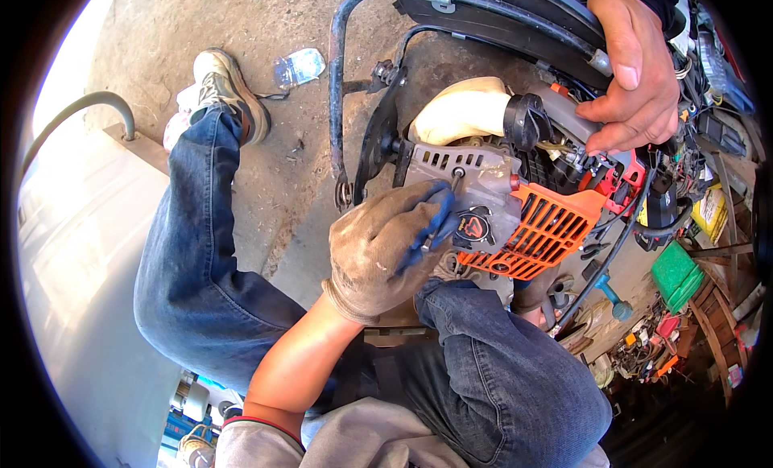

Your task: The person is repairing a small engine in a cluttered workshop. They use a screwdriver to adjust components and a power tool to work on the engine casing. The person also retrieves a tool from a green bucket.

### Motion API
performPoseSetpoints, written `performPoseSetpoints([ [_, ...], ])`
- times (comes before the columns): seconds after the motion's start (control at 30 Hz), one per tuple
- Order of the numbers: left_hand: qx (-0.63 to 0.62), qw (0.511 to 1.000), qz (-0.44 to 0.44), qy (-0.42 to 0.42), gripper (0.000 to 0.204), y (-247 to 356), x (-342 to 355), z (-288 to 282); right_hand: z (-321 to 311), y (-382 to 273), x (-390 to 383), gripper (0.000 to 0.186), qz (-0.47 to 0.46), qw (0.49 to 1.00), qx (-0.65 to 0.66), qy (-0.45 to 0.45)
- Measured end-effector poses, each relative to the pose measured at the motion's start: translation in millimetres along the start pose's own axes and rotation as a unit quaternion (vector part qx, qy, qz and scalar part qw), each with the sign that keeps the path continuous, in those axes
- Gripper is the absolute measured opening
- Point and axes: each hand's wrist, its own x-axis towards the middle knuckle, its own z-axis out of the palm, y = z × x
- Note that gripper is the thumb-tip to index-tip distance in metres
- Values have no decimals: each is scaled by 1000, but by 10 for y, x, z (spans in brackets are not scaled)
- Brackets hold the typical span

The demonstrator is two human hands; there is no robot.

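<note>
My left hand point(378, 255), in a tan glove with blue coating, is closed around a slim metal tool point(449, 206). The tool reaches a screw hole on the grey housing point(491, 166) of a small engine with an orange slotted guard point(535, 235). A cream curved part point(455, 110) with a black collar lies behind the housing. My right hand is not visible. Another person's bare hand point(632, 82) rests at the upper right, over the engine's parts and the black tubular frame point(342, 57).
My jeaned legs point(209, 210) flank the engine. A white surface point(97, 299) with a bent hose point(76, 110) is at the left. A plastic bottle point(298, 68) lies on the concrete floor point(161, 25). A green container point(676, 275), a blue-handled tool point(612, 299) and piled clutter fill the right.
</note>
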Motion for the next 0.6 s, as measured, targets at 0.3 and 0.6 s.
performPoseSetpoints([
  [0.3,18,999,7,-47,59,10,14,-62,490,-435,104,35,908,344,-95,220],
  [0.6,6,1000,-4,-21,55,-10,27,-15,1208,-821,1887,35,827,35,-26,561],
])
